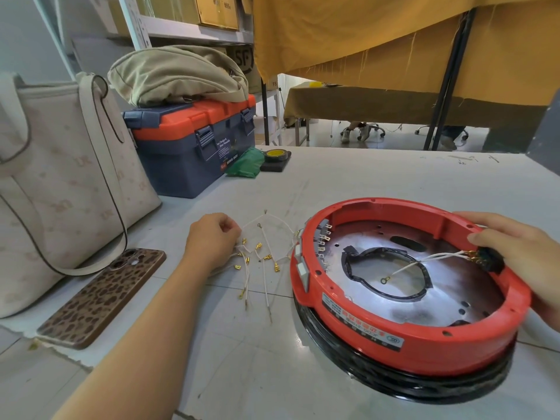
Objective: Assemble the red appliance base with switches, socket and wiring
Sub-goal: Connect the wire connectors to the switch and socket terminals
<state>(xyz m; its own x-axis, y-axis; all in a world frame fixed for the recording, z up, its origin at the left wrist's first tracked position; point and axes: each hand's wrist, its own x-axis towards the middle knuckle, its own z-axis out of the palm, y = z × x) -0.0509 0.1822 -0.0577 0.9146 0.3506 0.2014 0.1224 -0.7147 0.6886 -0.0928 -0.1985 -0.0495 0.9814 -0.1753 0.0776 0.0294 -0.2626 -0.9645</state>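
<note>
Left hand [213, 237] pinches loose white wires [260, 262] at nine o'clock of the red base [363, 328]; right hand [515, 247] grips its three o'clock rim, best held steady while one lead is singled out.

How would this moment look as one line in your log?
left hand: picking among loose wires | right hand: steadying red base at socket | wiring: unfinished

Appliance base [394, 328] on table [378, 177], right of centre. Loose wires [260, 262] on table just left of base. Phone [103, 295] near left edge, handbag [60, 183] behind it. Toolbox [194, 147] at far left of table, cloth bag [178, 74] on toolbox. Tape roll [276, 156] right of toolbox.
</note>
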